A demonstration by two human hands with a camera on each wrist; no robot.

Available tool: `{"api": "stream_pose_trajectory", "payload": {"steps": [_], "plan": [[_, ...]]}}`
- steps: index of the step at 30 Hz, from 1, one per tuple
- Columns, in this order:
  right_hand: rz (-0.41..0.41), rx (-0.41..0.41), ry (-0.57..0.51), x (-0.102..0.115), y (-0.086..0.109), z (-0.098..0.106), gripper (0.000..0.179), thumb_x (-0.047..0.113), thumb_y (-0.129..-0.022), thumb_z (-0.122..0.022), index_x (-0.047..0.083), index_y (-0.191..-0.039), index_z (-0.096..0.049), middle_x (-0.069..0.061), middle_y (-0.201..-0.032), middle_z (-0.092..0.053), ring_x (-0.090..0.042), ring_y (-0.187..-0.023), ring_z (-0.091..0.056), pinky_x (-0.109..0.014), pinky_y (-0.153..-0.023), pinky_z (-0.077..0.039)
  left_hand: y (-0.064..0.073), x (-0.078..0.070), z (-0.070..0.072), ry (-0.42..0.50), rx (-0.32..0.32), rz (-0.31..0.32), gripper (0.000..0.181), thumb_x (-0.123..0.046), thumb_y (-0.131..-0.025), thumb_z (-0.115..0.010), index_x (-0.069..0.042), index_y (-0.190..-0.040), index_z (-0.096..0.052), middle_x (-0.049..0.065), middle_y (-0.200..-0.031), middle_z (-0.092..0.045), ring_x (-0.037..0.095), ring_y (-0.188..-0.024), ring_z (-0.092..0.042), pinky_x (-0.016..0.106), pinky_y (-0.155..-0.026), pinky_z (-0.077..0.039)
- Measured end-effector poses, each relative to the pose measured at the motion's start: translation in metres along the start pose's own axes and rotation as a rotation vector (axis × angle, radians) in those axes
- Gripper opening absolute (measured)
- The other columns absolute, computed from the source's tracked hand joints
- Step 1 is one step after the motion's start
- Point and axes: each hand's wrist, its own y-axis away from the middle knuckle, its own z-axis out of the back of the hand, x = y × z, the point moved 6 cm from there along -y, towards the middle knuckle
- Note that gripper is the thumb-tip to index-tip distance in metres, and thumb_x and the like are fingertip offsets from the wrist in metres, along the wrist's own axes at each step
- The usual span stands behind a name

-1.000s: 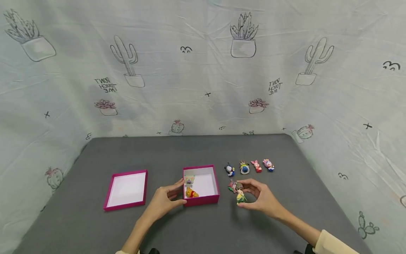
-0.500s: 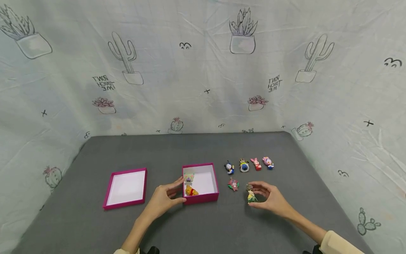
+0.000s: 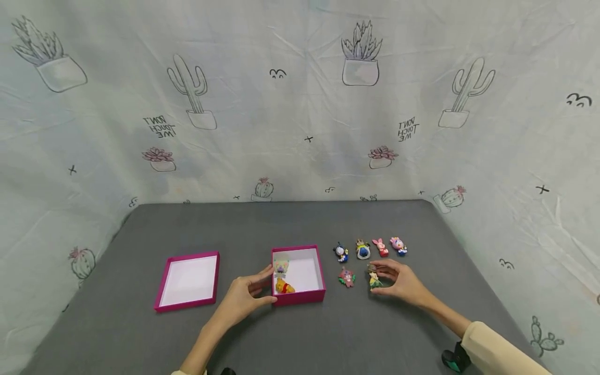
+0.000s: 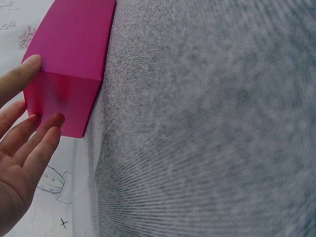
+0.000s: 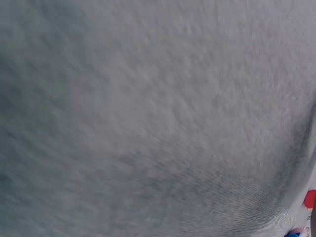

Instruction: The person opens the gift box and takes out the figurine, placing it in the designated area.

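Observation:
In the head view, my right hand (image 3: 402, 281) pinches a small figurine (image 3: 375, 279) in yellow and green between thumb and fingers. It is just right of a pink-and-green figurine (image 3: 347, 277) on the grey table. My left hand (image 3: 245, 298) rests against the left side of a magenta box (image 3: 300, 298). The left wrist view shows its thumb at the box's corner and loose fingers beside the wall. Along the left inside of the box lie a yellow bear figurine (image 3: 284, 285) with red on it and a pale figurine (image 3: 281, 268).
Behind the right hand, a row holds a dark-and-white figurine (image 3: 341, 252), a blue-and-yellow one (image 3: 363, 249), a pink rabbit (image 3: 380, 247) and a pink-and-blue figurine (image 3: 399, 246). A magenta lid (image 3: 187, 281) lies inside-up at left. A printed cloth (image 3: 290, 104) hangs behind the table.
My right hand has moved the yellow-and-green figurine rightward, away from the pink-and-green one, then slightly back toward the row. My left hand has stayed at the box.

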Motion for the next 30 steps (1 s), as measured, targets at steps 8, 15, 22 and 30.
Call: {"api": "stream_pose_trajectory", "payload": {"steps": [8, 15, 22, 30], "plan": [[-0.009, -0.008, 0.007, -0.014, -0.009, 0.001, 0.062, 0.004, -0.069, -0.085, -0.01, -0.122, -0.057, -0.023, -0.112, -0.06, -0.013, -0.098, -0.061, -0.026, -0.081, -0.056, 0.0, 0.004, -0.001, -0.022, 0.007, 0.004, 0.068, -0.013, -0.073, -0.084, -0.003, -0.134, -0.056, 0.012, -0.139, -0.05, 0.035, -0.119, -0.054, 0.04, -0.089, -0.052], [0.024, -0.054, 0.196, -0.005, -0.015, 0.001, 0.059, 0.0, -0.066, -0.086, -0.01, -0.117, -0.061, -0.016, -0.095, -0.061, -0.025, -0.074, -0.056, -0.022, -0.055, -0.051, 0.0, 0.004, -0.002, -0.007, 0.005, -0.001, 0.068, -0.012, -0.073, -0.084, -0.002, -0.134, -0.055, 0.013, -0.139, -0.049, 0.036, -0.119, -0.054, 0.04, -0.089, -0.053], [0.025, -0.052, 0.202, 0.014, -0.017, -0.002, 0.056, -0.003, -0.065, -0.085, -0.013, -0.115, -0.061, -0.019, -0.09, -0.058, -0.03, -0.073, -0.053, -0.021, -0.053, -0.049, 0.001, 0.005, -0.002, -0.011, 0.007, -0.006, 0.068, -0.013, -0.073, -0.084, -0.002, -0.133, -0.056, 0.015, -0.138, -0.05, 0.036, -0.118, -0.055, 0.04, -0.088, -0.053], [0.038, -0.02, 0.188, -0.013, -0.019, 0.001, 0.065, 0.006, -0.065, -0.088, -0.007, -0.122, -0.06, -0.013, -0.096, -0.06, -0.021, -0.077, -0.055, -0.023, -0.055, -0.052, -0.001, 0.004, 0.0, -0.025, 0.007, -0.005, 0.068, -0.013, -0.073, -0.084, -0.003, -0.134, -0.055, 0.013, -0.139, -0.049, 0.035, -0.118, -0.055, 0.039, -0.088, -0.053]]}}
